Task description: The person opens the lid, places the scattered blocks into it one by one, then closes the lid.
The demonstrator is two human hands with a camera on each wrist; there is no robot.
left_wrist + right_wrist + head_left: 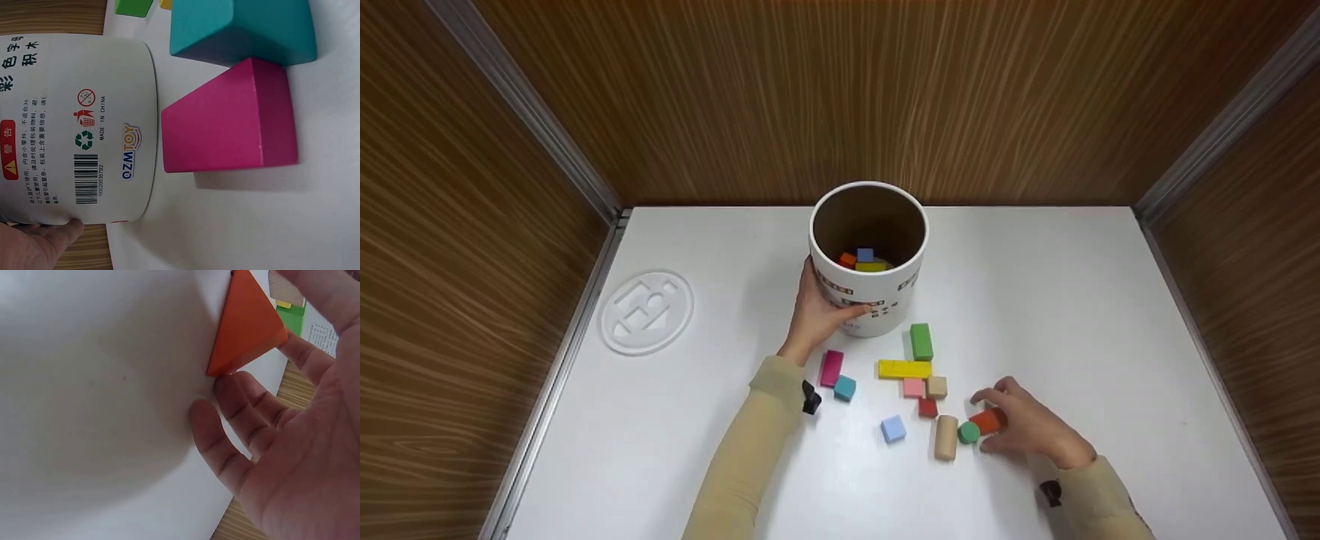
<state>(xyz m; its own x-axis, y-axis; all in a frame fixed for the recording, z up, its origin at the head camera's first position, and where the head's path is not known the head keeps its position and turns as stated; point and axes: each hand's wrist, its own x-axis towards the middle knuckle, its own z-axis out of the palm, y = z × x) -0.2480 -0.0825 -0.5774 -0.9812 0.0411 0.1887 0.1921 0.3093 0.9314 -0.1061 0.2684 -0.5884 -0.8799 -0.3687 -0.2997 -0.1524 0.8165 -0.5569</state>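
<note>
My left hand grips the side of a white cylindrical tub, its thumb across the printed front. Inside the tub lie several blocks, among them a blue block. In the left wrist view, a magenta block and a teal block lie beside the tub's base. My right hand is spread around an orange triangular block. Fingertips are right at the block's edge in the right wrist view, while the thumb stands apart from it. A green round block lies close by the orange one.
Between the hands lie a wooden cylinder, a light blue cube, a red block, a yellow bar and a green block. A white round lid with cut-out shapes lies left. Wood-grain panels enclose the table.
</note>
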